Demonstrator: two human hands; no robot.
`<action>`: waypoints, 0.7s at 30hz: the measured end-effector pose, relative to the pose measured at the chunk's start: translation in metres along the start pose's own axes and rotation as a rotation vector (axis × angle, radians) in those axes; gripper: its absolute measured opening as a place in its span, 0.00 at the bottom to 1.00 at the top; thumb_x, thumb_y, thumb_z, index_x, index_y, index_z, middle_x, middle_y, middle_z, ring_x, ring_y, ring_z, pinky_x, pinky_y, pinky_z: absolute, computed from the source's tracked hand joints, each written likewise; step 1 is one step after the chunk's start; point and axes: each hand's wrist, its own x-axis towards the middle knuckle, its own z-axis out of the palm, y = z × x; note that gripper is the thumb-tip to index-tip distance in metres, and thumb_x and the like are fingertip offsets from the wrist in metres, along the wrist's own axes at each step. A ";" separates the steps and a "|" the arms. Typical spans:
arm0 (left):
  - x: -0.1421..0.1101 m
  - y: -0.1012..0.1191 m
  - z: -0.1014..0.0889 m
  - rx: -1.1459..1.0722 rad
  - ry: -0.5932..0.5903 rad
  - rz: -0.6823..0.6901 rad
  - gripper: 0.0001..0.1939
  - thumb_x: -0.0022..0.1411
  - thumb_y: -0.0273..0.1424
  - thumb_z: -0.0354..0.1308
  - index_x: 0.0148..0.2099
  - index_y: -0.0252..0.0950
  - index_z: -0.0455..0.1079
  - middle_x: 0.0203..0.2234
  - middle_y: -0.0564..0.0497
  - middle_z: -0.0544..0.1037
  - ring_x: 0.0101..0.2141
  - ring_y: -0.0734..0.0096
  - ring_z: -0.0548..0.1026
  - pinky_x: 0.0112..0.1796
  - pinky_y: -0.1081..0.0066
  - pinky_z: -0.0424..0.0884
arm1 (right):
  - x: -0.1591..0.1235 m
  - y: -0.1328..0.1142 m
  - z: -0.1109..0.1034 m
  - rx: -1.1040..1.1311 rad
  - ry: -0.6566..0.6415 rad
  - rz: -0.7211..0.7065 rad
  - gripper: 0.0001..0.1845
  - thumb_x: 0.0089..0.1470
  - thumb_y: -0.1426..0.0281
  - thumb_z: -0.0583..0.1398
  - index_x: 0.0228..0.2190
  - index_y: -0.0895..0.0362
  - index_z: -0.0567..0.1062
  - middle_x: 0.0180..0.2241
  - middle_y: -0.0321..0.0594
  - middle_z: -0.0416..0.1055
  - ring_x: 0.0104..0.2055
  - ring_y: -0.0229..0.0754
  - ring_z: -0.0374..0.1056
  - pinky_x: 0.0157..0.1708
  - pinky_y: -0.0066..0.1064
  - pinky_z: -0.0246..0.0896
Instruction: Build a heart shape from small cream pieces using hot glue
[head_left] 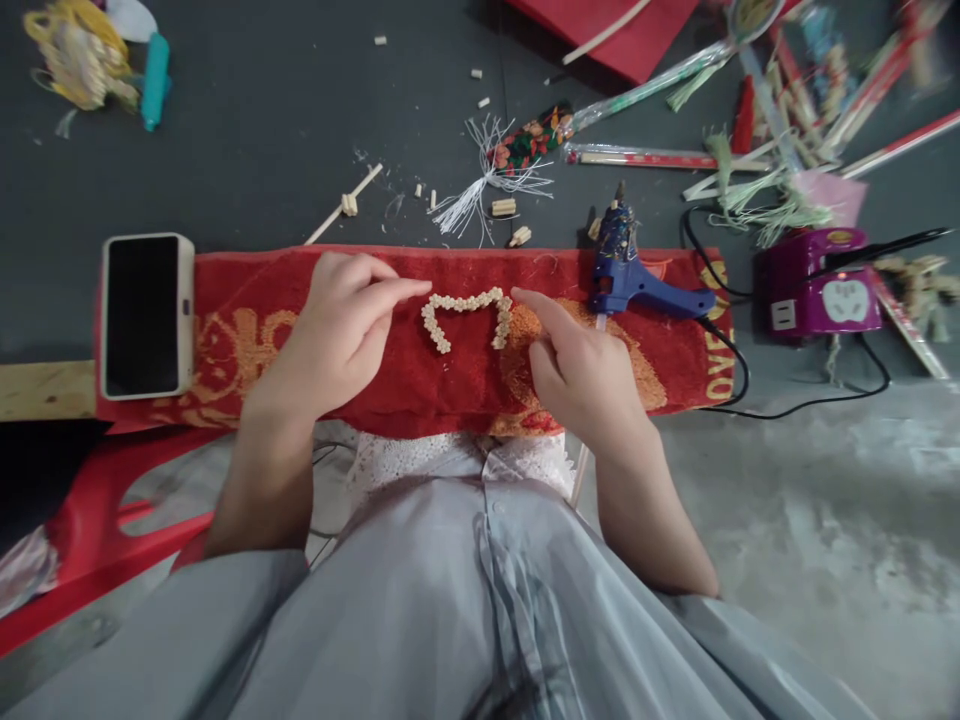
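On a folded red towel lies a bent strip of small pale pieces, shaped like an arch with its gap towards me. My left hand hovers at the strip's left corner, index finger stretched out and its tip close to the pieces. At the right corner, my right hand points its index finger at the strip while the other fingers curl under. Neither hand grips anything; whether the fingertips touch the strip is unclear. A blue glue gun rests on the towel to the right.
A phone lies on the towel's left end. Past the towel are a stick with a small knot-like piece, pale bits, a flowered tassel wand and wrapped sticks. A purple power box with black cords stands right.
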 end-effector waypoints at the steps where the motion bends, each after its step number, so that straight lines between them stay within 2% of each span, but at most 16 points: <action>1: -0.005 0.004 0.001 -0.004 0.022 -0.013 0.19 0.72 0.28 0.42 0.54 0.48 0.72 0.39 0.49 0.75 0.43 0.60 0.70 0.48 0.54 0.70 | -0.002 0.000 0.001 0.002 0.004 -0.002 0.33 0.55 0.72 0.46 0.60 0.57 0.69 0.27 0.40 0.76 0.26 0.43 0.68 0.26 0.31 0.53; 5: -0.023 0.015 0.011 0.033 0.090 -0.032 0.21 0.70 0.25 0.42 0.52 0.44 0.73 0.33 0.48 0.76 0.38 0.60 0.71 0.43 0.54 0.70 | -0.008 0.001 0.006 0.027 0.046 -0.010 0.33 0.54 0.71 0.46 0.59 0.58 0.70 0.26 0.39 0.75 0.25 0.41 0.66 0.26 0.30 0.53; 10: -0.032 0.018 0.025 0.047 0.086 -0.069 0.22 0.68 0.24 0.42 0.52 0.42 0.74 0.33 0.48 0.77 0.38 0.60 0.73 0.43 0.56 0.69 | -0.014 0.002 0.007 0.047 0.048 0.006 0.31 0.53 0.71 0.47 0.57 0.59 0.72 0.24 0.37 0.72 0.23 0.40 0.63 0.25 0.30 0.52; 21: -0.036 0.014 0.029 0.019 0.088 -0.034 0.22 0.68 0.23 0.42 0.55 0.38 0.73 0.33 0.46 0.77 0.38 0.60 0.72 0.42 0.57 0.68 | -0.018 0.000 0.009 0.079 0.060 -0.030 0.30 0.53 0.72 0.48 0.55 0.57 0.73 0.21 0.34 0.69 0.21 0.38 0.60 0.25 0.28 0.50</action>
